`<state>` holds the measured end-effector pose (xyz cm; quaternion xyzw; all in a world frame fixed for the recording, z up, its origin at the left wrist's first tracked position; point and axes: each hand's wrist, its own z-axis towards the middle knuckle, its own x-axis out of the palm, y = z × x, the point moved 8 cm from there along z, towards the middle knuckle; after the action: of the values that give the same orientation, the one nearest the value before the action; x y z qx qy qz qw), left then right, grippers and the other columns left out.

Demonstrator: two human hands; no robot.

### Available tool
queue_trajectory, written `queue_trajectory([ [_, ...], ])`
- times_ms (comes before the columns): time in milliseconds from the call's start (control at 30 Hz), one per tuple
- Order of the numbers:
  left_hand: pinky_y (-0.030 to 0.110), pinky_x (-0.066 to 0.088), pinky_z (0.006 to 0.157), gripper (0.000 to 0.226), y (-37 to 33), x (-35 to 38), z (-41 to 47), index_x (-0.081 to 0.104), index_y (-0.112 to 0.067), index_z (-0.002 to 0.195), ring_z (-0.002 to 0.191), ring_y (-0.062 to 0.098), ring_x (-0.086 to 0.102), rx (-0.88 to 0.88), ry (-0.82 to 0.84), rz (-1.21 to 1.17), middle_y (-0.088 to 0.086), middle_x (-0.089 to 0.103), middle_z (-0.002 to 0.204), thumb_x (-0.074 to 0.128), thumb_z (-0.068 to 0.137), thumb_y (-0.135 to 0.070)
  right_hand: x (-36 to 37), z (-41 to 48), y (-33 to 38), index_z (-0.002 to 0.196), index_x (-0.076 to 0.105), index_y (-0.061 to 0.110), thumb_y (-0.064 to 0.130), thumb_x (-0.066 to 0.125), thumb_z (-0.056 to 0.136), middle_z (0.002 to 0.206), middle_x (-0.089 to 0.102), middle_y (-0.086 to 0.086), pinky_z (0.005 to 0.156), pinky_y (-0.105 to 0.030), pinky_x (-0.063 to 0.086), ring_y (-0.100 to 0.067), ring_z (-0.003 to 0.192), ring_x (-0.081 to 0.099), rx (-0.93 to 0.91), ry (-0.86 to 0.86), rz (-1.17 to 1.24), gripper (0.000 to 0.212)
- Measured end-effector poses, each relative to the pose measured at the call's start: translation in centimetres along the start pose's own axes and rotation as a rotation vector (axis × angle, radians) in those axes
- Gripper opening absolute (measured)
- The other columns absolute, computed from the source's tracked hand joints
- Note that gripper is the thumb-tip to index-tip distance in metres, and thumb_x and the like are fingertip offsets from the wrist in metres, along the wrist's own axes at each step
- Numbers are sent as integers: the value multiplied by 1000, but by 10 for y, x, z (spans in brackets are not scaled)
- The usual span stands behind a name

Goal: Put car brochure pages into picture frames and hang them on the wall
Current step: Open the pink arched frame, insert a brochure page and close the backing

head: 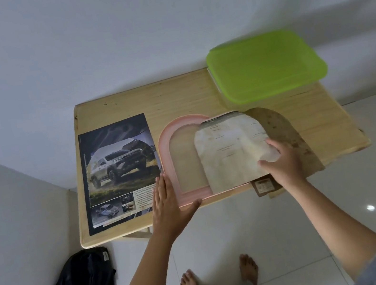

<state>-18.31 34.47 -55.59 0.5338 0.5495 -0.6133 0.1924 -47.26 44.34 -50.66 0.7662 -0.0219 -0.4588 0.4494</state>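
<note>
bag (82, 284) on the floor far left, out of the way, ignore it.

brochure (120, 171) lies flat on the left part of the desk (174, 97), truck photo face up, its right edge just beside the frame. nothing on it, nothing holding it.

your left hand (168, 207) is flat and open, palm down on the near left corner of the pink arch frame (165, 146), thumb along the bottom rail. it's a pin, not a grip. keep it there: the frame's near edge sits right at the desk edge and could slide off toward you.

the frame looks empty on its left part; the paper insert (231, 152) overlaps its right part. your right hand (283, 163) pinches that insert at the near right corner, fingers closed on the sheet. the brown backing (283, 130) lies under it to the right, its near end hanging past the desk edge.

my read: you're clearing the old insert. lift it away flat, don't drag it, or the frame shifts. drop it on bare desk to the right, clear of the green lid (266, 65) at the back. push the backing further onto the desk too.

then use the insert as an arch template on the brochure; the page is rectangular and looks taller than the opening, so it probably needs trimming.
</note>
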Motion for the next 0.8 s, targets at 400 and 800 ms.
queue_trajectory([
  [400,53,20,114,101,-10,8,-9,0,-14,146,143,28,1,-172,-23,5,6,3,155,56,77,-62,-70,43,-60,109,55,-2,-11,53,74,125,44,-23,98,-33,33,-33,122,35,-93,-100,-206,36],
  [800,41,5,117,117,-24,14,-21,-6,-12,148,144,20,-12,-333,-99,-84,5,-8,157,46,66,-76,-15,34,-50,127,49,5,23,59,87,133,41,-16,103,-38,35,-31,125,37,-356,85,-289,44],
])
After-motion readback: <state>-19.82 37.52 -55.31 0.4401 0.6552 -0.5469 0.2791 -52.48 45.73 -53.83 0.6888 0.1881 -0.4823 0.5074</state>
